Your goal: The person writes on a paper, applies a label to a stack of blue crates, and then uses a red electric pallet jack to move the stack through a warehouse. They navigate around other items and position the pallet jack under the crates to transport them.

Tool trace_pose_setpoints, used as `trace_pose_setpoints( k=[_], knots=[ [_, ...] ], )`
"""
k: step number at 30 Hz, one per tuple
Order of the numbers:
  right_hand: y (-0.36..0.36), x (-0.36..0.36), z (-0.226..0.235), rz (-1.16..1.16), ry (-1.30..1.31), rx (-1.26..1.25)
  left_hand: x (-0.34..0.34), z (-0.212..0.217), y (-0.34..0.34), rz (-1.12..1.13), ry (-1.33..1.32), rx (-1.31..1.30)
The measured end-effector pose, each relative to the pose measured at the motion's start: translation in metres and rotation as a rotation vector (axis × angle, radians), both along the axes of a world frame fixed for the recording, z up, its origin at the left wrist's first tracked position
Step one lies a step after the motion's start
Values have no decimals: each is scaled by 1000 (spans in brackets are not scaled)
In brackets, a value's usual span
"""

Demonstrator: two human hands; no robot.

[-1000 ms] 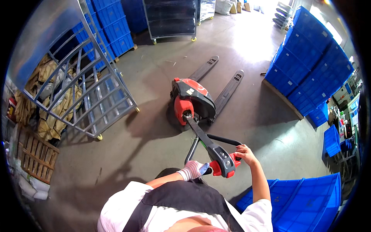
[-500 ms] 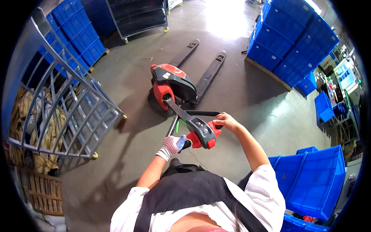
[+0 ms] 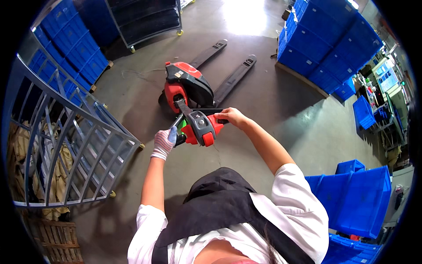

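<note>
Two hands (image 3: 200,130) gripping pallet jack handle (image 3: 200,127), wire cage (image 3: 74,149) left, blue crates (image 3: 325,48) right

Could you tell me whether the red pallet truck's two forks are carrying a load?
No, the red pallet truck's two flat dark forks lie bare.

One red electric pallet truck (image 3: 187,90) with two forks (image 3: 233,75). Two wire roll cages: one near left (image 3: 66,145), one far (image 3: 143,20). Two hands: one gloved (image 3: 165,141), one bare (image 3: 231,116).
</note>
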State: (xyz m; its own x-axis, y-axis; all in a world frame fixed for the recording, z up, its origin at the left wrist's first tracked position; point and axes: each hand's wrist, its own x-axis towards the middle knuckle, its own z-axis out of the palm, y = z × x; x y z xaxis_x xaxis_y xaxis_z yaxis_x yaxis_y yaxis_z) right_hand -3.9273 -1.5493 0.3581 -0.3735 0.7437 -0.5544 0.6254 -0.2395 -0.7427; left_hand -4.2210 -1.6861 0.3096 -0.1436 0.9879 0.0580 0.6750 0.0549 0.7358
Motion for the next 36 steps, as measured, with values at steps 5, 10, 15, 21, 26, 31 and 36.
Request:
trace_pose_setpoints(
  k=[5,10,15,21,26,31,36],
  knots=[
    [63,-41,-4,-61,33,-9,-35,13,62,18,-18,-4],
    [130,-81,-31,-21,-1,9,-83,7,122,32,-23,-16],
    [171,-162,-23,175,-112,98,-162,-17,173,93,-94,56],
    [226,-261,-16,378,-221,185,-274,-72,244,219,-52,210],
    [274,-341,-6,538,-195,215,-350,-42,302,310,-432,138],
    [318,-413,-12,527,-47,72,-430,-34,365,287,-555,87],
    [351,-477,0,367,170,-248,-502,-29,425,213,-595,68]
  ],
)
